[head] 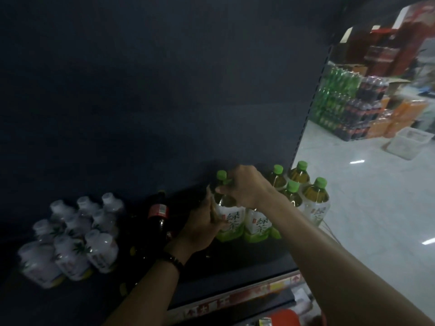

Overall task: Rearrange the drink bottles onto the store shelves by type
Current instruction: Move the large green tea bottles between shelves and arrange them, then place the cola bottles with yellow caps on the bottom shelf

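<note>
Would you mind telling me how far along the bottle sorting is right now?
Done, it seems: white-capped bottles grouped at left, green teas at right. In hand: left hand and right hand hold one tea bottle. Left: the cola bottle stands between them.

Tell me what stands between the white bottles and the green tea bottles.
In the head view, a red-labelled cola bottle stands there; the left hand holding a green tea bottle sits beside it.

Green-capped bottles (257, 222) read 绿茶 (shelf strip (235, 300) blurred)
</note>
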The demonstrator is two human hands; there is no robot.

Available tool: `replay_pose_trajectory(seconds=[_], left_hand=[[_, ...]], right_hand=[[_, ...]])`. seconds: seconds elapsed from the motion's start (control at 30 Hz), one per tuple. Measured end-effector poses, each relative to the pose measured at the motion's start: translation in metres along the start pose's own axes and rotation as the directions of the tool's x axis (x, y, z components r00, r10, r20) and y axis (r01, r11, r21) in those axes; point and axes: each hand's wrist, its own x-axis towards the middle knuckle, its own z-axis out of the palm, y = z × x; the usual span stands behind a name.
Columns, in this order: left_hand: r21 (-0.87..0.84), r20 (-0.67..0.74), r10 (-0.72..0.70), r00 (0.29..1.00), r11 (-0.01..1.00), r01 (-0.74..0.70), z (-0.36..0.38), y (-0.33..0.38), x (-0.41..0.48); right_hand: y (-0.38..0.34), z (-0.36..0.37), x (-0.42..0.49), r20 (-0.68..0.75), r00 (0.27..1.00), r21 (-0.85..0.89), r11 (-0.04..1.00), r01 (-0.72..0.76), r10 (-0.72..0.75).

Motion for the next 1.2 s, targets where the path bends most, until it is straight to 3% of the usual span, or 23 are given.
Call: replay_pose_trajectory(seconds=[0.2, 0.3, 0.57, 0.63, 0.7, 0.77, 0.83, 0.9, 1.03, 1.1, 1.2], left_hand=[[0.039, -0.018, -0.054, 0.998, 0.998, 0.055, 0.02, -0.018, 0.002], [0.034, -0.038, -0.083, 0.996, 0.996, 0.085, 0.025, -0.022, 0.0], [0.058, -0.03, -0.057, 0.998, 0.997, 0.059, 0.016, -0.011, -0.004], [0.001, 0.012, -0.007, 1.0, 1.0, 0.007, 0.004, -0.001, -0.013], [0.022, -0.055, 0.025, 0.998, 0.999, -0.024, -0.017, 0.009, -0.031], [0.277, -0.275, 0.106, 0.956, 0.961, -0.027, -0.041, 0.008, -0.051], [0.484, -0.462, 0.19, 0.866, 0.873, 0.066, -0.062, -0.006, -0.068], [0.5, -0.569, 0.102, 0.816, 0.831, 0.245, -0.074, -0.019, -0.077], [0.48, -0.599, -0.173, 0.782, 0.705, 0.523, -0.074, -0.04, -0.075], [0.483, -0.581, -0.273, 0.767, 0.643, 0.594, -0.072, -0.049, -0.066], [0.473, -0.515, -0.352, 0.782, 0.644, 0.602, -0.065, -0.055, -0.053]], right_hand=[[0.005, 0.021, 0.002, 0.144, 0.986, -0.01, 0.996, -0.083, 0.084], [0.004, 0.028, 0.001, 0.13, 0.984, 0.037, 0.992, -0.123, 0.117], [-0.001, 0.006, -0.014, 0.238, 0.966, 0.046, 0.992, -0.118, 0.104], [0.002, 0.012, -0.023, 0.12, 0.982, 0.238, 0.956, -0.17, 0.145], [0.003, 0.025, -0.037, -0.188, 0.967, 0.389, 0.917, -0.087, 0.171], [0.001, 0.043, -0.054, -0.447, 0.882, 0.438, 0.896, 0.071, 0.148], [-0.013, 0.066, -0.072, -0.524, 0.847, 0.46, 0.866, 0.196, 0.086], [-0.029, 0.095, -0.084, -0.456, 0.89, 0.463, 0.856, 0.229, 0.008], [-0.045, 0.152, -0.089, -0.187, 0.977, 0.429, 0.887, 0.171, -0.098], [-0.048, 0.166, -0.089, -0.059, 0.986, 0.352, 0.921, 0.167, -0.157], [-0.05, 0.172, -0.089, 0.02, 0.978, 0.228, 0.954, 0.196, -0.206]])
